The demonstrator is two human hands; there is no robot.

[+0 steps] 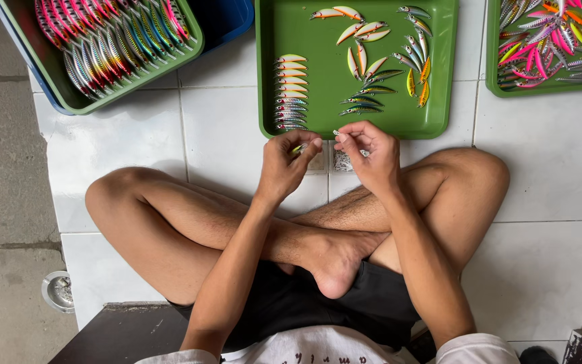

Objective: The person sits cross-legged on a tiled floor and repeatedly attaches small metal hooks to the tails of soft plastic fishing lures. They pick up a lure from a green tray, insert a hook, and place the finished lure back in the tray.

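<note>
I sit cross-legged on a white tiled floor. My left hand pinches a small yellow-green fishing lure, mostly hidden by my fingers. Close beside it, my right hand pinches a tiny metal piece at its fingertips; what it is I cannot tell. Both hands hover just in front of a green tray. On that tray a neat column of lures lies at the left, and several loose lures are scattered in the middle and right.
A green tray packed with striped lures rests on a blue bin at top left. Another green tray of mixed bright lures is at top right. Two small packets lie under my hands. A round metal dish sits lower left.
</note>
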